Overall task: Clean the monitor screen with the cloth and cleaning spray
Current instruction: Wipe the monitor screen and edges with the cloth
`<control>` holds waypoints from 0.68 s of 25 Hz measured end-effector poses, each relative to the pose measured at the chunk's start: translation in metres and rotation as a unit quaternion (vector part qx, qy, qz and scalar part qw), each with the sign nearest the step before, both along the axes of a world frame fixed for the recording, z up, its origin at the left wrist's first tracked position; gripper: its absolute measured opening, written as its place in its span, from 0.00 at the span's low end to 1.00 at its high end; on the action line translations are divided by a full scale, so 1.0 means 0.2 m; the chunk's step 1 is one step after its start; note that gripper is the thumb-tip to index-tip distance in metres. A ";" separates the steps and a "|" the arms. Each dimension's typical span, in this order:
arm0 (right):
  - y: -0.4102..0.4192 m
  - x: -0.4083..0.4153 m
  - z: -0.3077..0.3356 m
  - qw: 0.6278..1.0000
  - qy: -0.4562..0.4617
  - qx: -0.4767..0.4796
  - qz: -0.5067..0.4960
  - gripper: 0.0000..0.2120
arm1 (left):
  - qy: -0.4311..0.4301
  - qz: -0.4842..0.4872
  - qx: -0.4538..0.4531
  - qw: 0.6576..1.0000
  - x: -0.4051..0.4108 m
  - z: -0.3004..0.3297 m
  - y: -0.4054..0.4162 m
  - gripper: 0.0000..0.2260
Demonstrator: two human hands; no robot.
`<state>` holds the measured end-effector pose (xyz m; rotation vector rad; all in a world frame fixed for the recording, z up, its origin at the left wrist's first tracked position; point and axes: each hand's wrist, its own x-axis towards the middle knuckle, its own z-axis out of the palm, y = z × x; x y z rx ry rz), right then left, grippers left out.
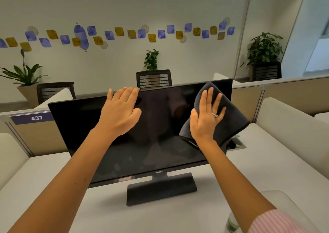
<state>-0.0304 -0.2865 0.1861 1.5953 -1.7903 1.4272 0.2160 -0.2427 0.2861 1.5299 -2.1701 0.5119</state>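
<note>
Facing the viewer — wide monitor (142, 134), right-tilted.

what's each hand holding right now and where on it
The right hand presses the dark cloth flat against the monitor screen, palm on the cloth's middle, no pinch. The left hand steadies the monitor's top edge, fingers hooked over it.

We see a glossy black screen (135, 140), reflective; dark soft matt cloth (231, 118); matt dark plastic stand (160, 188); smooth matt pale worktop (89, 211); striped pink fabric sleeve (274, 222).
</note>
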 end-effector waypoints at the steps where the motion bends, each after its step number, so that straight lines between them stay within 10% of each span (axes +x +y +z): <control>1: 0.00 0.07 0.02 1.000 0.004 -0.008 0.010 0.30 | -0.003 -0.002 -0.001 1.000 0.00 0.00 0.00 0.28; 17: 0.15 0.73 -0.33 0.967 0.228 0.014 0.114 0.36 | -0.033 -0.050 -0.043 0.997 0.43 -0.04 0.04 0.29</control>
